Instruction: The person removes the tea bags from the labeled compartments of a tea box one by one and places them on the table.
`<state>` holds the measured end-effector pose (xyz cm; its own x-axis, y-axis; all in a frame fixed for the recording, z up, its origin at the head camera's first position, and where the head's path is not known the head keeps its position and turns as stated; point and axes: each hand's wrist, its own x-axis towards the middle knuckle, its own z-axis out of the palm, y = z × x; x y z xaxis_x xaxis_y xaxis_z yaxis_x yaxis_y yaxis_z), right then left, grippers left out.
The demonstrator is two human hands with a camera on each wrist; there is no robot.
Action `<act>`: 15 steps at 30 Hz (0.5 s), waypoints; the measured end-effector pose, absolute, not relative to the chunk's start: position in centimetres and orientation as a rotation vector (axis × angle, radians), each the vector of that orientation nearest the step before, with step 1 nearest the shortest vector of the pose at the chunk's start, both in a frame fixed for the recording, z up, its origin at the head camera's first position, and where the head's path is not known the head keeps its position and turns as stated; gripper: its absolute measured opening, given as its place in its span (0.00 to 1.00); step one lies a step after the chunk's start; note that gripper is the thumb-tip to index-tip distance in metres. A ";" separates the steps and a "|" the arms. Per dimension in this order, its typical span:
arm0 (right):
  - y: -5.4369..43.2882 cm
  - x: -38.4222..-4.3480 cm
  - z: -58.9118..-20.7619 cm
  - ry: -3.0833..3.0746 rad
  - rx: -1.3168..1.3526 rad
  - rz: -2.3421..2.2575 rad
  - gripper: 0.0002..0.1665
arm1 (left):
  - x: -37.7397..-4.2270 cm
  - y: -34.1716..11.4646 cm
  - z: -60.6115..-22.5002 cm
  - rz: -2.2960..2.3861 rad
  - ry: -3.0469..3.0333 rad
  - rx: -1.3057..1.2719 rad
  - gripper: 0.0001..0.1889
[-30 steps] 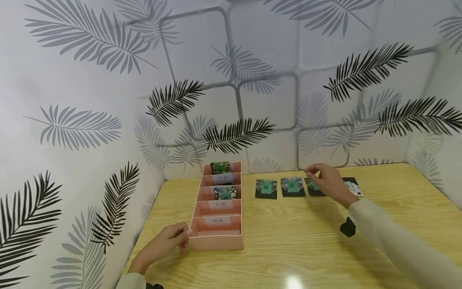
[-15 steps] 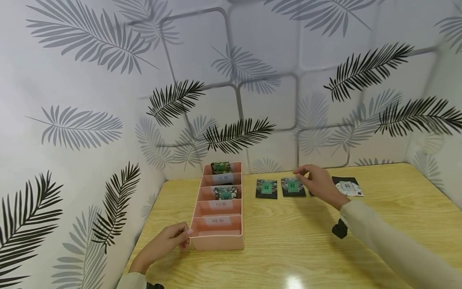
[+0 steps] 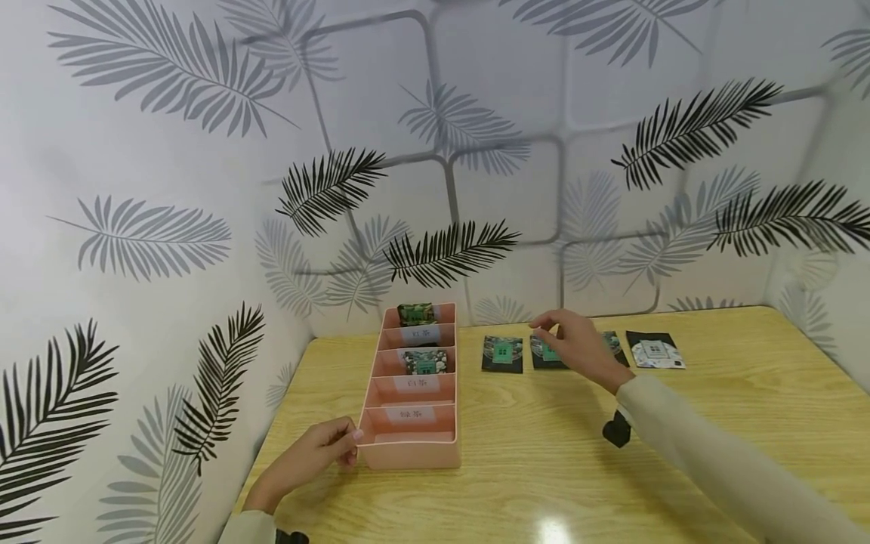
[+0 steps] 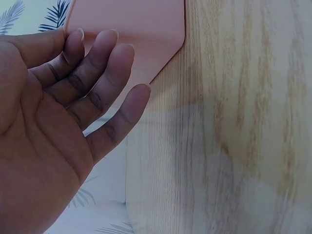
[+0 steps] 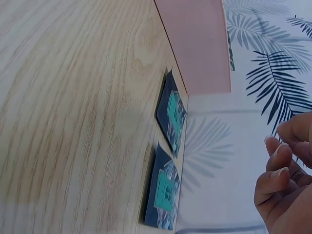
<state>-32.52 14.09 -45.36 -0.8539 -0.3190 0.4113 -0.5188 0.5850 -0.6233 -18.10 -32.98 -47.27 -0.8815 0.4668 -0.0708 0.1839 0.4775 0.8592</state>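
Note:
My left hand [image 3: 309,457] pinches the near left corner of a long pink divided box [image 3: 411,455] between thumb and forefinger; the left wrist view shows its other fingers spread loosely along the box wall [image 4: 131,14]. My right hand [image 3: 578,344] hovers over a row of flat tea sachets, its fingers loosely bent and nothing seen between them. Under its fingertips lies a dark sachet with a green label [image 3: 537,355], partly covered. Left of that is a similar sachet [image 3: 503,353]. Behind the hand another sachet [image 3: 617,345] peeks out, and at the right end lies a black-and-white sachet [image 3: 655,350].
Inside the box, a green-labelled sachet [image 3: 416,313] stands in the farthest compartment and another sachet [image 3: 426,363] in the middle one. White paper labels [image 3: 411,413] mark the dividers. A leaf-patterned wall [image 3: 503,264] borders the wooden table [image 3: 544,453] behind.
My right hand has moved left along the row, from over the third sachet to over the second, uncovering the black-and-white one. My left hand and the box have stayed put.

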 end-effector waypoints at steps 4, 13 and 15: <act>13.0 -32.5 -45.4 -2.555 0.723 1.144 0.10 | -18.1 -33.0 -47.3 1.367 2.425 0.552 0.18; 10.2 -32.5 -45.4 -2.540 0.821 1.202 0.09 | -18.2 -33.1 -47.4 1.389 2.412 0.564 0.17; 9.6 -32.4 -45.5 -2.544 0.837 1.210 0.10 | -18.1 -33.1 -47.4 1.390 2.413 0.570 0.17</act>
